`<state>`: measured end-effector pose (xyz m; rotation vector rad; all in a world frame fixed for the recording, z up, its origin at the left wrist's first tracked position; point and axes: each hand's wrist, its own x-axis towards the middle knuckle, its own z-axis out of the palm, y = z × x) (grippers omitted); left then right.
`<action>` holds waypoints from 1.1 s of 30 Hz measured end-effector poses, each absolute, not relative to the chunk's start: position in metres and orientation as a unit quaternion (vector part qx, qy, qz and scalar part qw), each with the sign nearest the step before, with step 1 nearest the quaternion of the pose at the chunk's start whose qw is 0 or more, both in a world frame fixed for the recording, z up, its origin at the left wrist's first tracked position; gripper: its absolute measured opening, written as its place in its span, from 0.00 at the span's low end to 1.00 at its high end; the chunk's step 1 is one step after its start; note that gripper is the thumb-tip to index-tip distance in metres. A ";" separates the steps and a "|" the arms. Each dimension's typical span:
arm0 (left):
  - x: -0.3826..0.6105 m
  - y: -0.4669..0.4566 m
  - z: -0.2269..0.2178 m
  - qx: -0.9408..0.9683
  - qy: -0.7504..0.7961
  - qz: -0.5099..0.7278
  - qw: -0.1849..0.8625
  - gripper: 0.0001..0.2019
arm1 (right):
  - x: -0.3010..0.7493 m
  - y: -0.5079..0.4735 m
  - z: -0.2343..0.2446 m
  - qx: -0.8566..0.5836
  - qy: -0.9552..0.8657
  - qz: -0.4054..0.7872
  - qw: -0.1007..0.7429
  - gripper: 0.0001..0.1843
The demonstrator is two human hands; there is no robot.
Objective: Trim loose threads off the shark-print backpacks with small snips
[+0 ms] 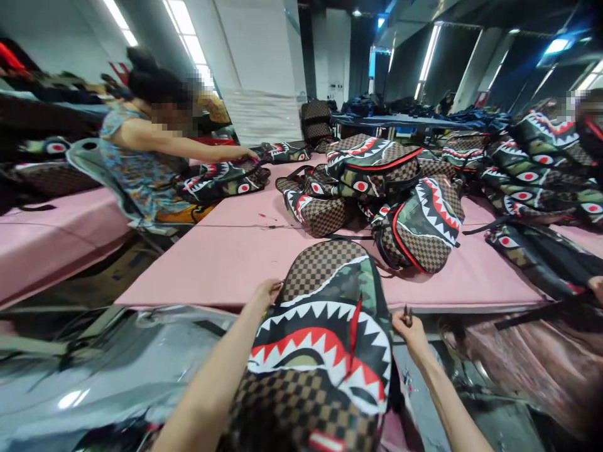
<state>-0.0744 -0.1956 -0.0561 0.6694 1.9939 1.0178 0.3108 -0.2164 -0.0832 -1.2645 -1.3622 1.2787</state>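
A backpack (325,276) with a brown check, camouflage patches and a shark-mouth print leans upright before me against the table's near edge. At its left edge my left hand (269,294) pinches the side of the bag, the fingertips partly hidden behind it. My right hand (411,329) is closed beside the right edge, around a small dark pointed tool (407,311) that looks like thread snips. Its fingers touch or nearly touch the bag's side; I cannot tell which. A thin red strip (354,329) lies across the shark teeth on the front.
Similar backpacks (424,226) are heaped on the pink table (202,263), with another stack (522,176) at the right. A seated co-worker (146,144) handles a backpack (226,181) at the left. Another person's hand (597,285) shows at the right edge. Clear plastic (117,383) hangs below.
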 end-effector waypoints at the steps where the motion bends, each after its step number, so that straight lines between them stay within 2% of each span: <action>1: -0.070 -0.202 -0.069 0.277 0.780 0.390 0.405 0.13 | 0.318 -0.205 -0.099 -0.546 -0.503 0.502 0.443 0.16; 5: -0.062 -0.232 -0.103 0.377 0.749 0.357 0.411 0.11 | 0.349 -0.170 -0.125 -0.619 -0.444 0.471 0.444 0.22; 8: -0.065 -0.255 -0.113 0.438 0.733 0.348 0.389 0.10 | 0.350 -0.168 -0.097 -0.639 -0.468 0.390 0.470 0.22; 10: -0.068 -0.263 -0.113 0.484 0.733 0.316 0.358 0.09 | 0.329 -0.183 -0.066 -0.609 -0.542 0.342 0.468 0.18; 12: -0.072 -0.263 -0.110 0.579 0.724 0.234 0.294 0.06 | 0.291 -0.208 -0.040 -0.510 -0.671 0.395 0.366 0.12; 14: -0.076 -0.260 -0.107 0.665 0.693 0.153 0.232 0.04 | 0.250 -0.239 -0.029 -0.392 -0.757 0.467 0.235 0.11; 16: -0.080 -0.259 -0.103 0.729 0.654 0.092 0.177 0.07 | 0.217 -0.267 -0.034 -0.303 -0.791 0.508 0.154 0.11; 20: -0.091 -0.255 -0.094 0.827 0.561 -0.016 0.033 0.12 | 0.198 -0.299 -0.066 -0.273 -0.803 0.523 0.086 0.13; 23: -0.102 -0.232 -0.076 0.847 0.531 0.015 0.000 0.09 | 0.203 -0.303 -0.077 -0.273 -0.803 0.525 0.070 0.14; 28: -0.105 -0.172 -0.051 0.708 0.650 0.258 0.104 0.04 | 0.204 -0.301 -0.078 -0.272 -0.798 0.534 0.062 0.13; 33: -0.083 -0.198 -0.094 0.595 0.711 0.322 0.192 0.12 | 0.205 -0.299 -0.082 -0.274 -0.780 0.557 0.080 0.10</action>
